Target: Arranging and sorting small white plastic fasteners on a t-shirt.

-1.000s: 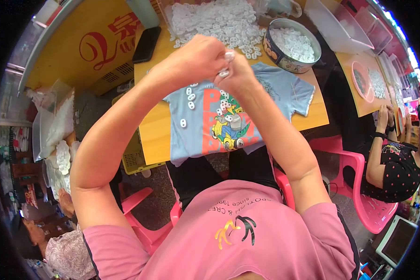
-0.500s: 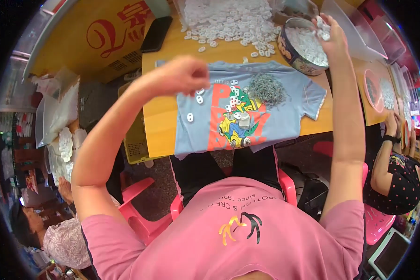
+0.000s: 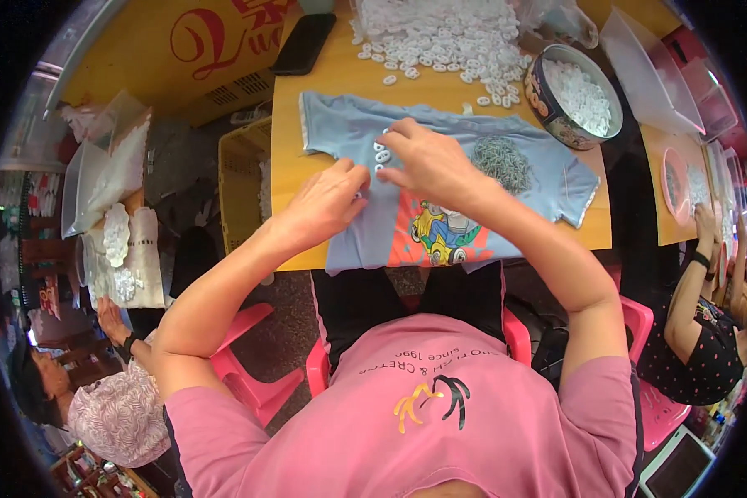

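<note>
A light blue printed T-shirt (image 3: 357, 228) lies flat on the yellow table (image 3: 287, 166). My left hand (image 3: 328, 199) is closed over its left part, fingertips down by a small white piece that they mostly hide. My right hand (image 3: 427, 162) reaches across the shirt with thumb and forefinger apart, on either side of several small white oval pieces with two holes (image 3: 382, 156). Part of the print is covered by this hand. Right of it, a heap of small grey metal pieces (image 3: 503, 163) rests on the shirt.
A round tin (image 3: 548, 116) full of white pieces stands at the back right. Behind the shirt spreads a large pile of white pieces (image 3: 448, 41). A black phone (image 3: 304, 44) lies at the back left. Other people sit at left and right; a yellow crate (image 3: 245, 183) stands left.
My right hand has come from the tin down to the row of white pieces on the shirt. My left hand has lowered onto the shirt's left side. The view has shifted slightly.
</note>
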`<act>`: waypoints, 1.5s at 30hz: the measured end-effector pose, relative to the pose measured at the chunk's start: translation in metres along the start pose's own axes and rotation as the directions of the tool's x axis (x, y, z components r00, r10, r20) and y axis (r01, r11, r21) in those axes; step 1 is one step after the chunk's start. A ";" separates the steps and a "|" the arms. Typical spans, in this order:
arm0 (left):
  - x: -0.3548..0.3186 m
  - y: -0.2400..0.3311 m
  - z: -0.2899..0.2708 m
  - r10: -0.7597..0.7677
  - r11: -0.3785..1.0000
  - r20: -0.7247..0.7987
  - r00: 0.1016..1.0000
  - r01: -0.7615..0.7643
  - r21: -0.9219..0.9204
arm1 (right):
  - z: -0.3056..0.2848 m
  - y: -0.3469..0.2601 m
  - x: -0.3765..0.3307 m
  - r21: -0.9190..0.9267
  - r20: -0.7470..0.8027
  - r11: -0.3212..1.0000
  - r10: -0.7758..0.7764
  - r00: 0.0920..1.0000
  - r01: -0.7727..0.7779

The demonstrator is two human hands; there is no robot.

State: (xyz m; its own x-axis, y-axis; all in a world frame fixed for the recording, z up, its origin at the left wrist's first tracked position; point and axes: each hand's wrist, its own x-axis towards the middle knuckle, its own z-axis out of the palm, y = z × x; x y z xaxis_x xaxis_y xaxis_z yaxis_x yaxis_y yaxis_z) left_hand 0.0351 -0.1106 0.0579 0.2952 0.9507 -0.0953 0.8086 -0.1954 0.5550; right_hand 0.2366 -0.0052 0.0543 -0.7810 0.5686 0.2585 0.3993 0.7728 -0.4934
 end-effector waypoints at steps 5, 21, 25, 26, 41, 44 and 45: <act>-0.003 0.003 -0.002 -0.052 0.994 0.003 0.999 0.052 -0.096 | 0.016 0.007 0.019 -0.104 0.069 0.991 0.092 0.993 -0.084; 0.005 -0.018 -0.015 -0.245 0.758 0.129 0.961 0.273 -0.592 | 0.023 0.020 0.036 -0.059 -0.183 0.997 0.034 0.983 -0.046; 0.020 -0.020 -0.017 -0.315 0.635 -0.026 0.949 0.190 -0.748 | 0.015 0.032 0.029 0.127 -0.313 0.991 0.069 0.947 -0.030; 0.025 -0.021 -0.016 -0.344 0.648 -0.062 0.937 0.189 -0.738 | 0.014 0.033 0.026 0.129 -0.314 0.991 0.073 0.947 -0.033; 0.090 -0.001 0.013 0.017 0.996 -0.294 0.956 0.008 0.085 | -0.053 0.047 -0.039 0.938 0.242 0.136 0.402 0.883 -0.319; 0.098 -0.003 0.014 0.018 0.994 -0.259 0.966 0.011 0.109 | -0.051 0.036 -0.038 0.927 0.268 0.137 0.409 0.872 -0.349; 0.100 -0.006 0.014 0.024 0.993 -0.241 0.970 0.005 0.118 | -0.044 0.035 -0.036 0.938 0.337 -0.057 0.389 0.858 -0.343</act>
State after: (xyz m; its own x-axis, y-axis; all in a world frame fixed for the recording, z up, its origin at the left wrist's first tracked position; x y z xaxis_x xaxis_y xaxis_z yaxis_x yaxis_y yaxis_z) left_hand 0.0669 -0.0172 0.0336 0.1830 0.9758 0.1195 0.8645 -0.2176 0.4532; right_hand 0.2995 0.0142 0.0642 -0.6763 0.6929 -0.2500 -0.2054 -0.5033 -0.8394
